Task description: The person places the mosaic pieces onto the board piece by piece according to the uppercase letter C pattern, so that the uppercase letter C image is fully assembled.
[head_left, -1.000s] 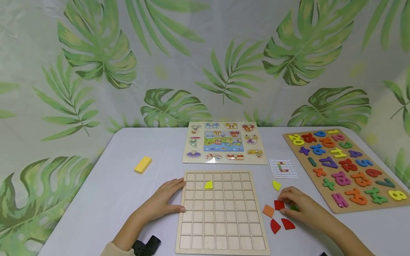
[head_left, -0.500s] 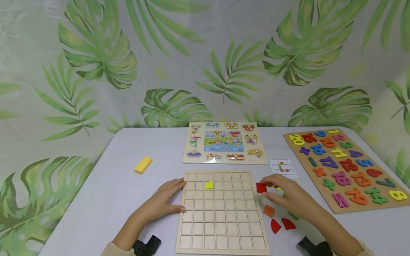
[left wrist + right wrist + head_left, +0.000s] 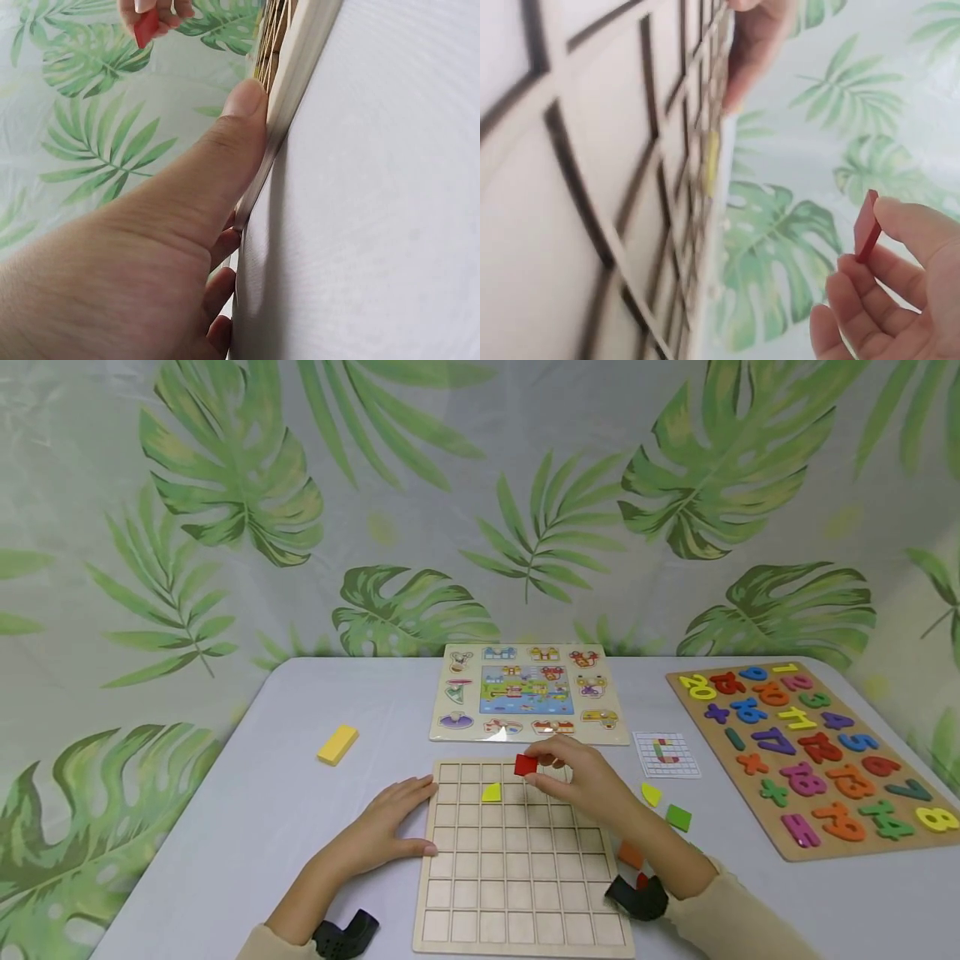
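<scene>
Between thumb and fingertips my right hand [image 3: 583, 775] pinches a red square tile [image 3: 526, 765], held over the far part of the wooden grid board [image 3: 491, 893]. The right wrist view shows the red tile [image 3: 867, 225] tilted on edge, clear of the board. My left hand [image 3: 382, 827] lies along the board's left edge, thumb and fingers spread. In the left wrist view its thumb [image 3: 244, 101] presses on the board's side. A yellow quarter-round tile [image 3: 491, 792] sits in a cell of the second row, left of the red one.
Right of the board lie a yellow leaf-shaped tile [image 3: 651, 794], a green square tile [image 3: 678, 817] and an orange tile [image 3: 631, 855], partly under the arm. Behind are a pattern card [image 3: 667, 755], a picture puzzle [image 3: 528, 727] and a number board [image 3: 817, 760]. A yellow block [image 3: 337, 745] lies left.
My right hand picked up the red square tile from the loose pieces and carried it left, over the board's far rows. The left hand stays at the board's edge.
</scene>
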Tool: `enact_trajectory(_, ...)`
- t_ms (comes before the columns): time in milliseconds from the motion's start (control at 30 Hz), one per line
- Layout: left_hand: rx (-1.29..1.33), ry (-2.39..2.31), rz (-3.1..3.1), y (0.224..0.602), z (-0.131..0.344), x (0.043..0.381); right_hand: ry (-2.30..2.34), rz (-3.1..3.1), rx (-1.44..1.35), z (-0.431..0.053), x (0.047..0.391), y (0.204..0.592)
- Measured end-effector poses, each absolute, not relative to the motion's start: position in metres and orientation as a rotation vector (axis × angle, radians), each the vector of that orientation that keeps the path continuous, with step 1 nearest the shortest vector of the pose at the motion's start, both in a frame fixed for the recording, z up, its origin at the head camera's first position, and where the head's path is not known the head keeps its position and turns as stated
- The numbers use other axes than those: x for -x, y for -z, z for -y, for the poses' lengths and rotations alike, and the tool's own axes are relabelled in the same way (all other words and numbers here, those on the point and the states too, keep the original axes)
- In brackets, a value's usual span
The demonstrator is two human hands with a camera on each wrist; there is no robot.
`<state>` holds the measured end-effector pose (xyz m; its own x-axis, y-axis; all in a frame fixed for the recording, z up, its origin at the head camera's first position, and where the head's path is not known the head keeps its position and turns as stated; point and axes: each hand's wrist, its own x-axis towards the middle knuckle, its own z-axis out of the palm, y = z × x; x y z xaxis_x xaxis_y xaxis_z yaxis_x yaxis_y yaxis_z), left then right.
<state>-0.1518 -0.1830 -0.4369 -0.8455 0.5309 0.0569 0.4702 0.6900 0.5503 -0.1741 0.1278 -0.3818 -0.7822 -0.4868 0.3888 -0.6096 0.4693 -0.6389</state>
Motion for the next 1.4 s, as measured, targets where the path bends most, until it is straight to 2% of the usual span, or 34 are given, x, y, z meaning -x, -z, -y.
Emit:
enact_trajectory(400, -0.823, -0.873, -2.783, 0.435, 0.182, 0.152, -1.123, 2.827, -0.943, -0.116, 0.192, 0.422)
enact_trajectory(867, -0.837, -0.885, -2.768, 0.435, 0.182, 0.152, -1.163, 2.844, -0.959, -0.118, 0.192, 0.426)
enact_trajectory(1167, -0.835, -0.889, -2.772, 0.436, 0.183, 0.152, -1.326, 2.875, -0.916, -0.132, 0.182, 0.401)
enact_trajectory(1400, -0.834, -0.883, -2.781, 0.437, 0.183, 0.153, -1.211, 2.762, -0.811, -0.170, 0.163, 0.385)
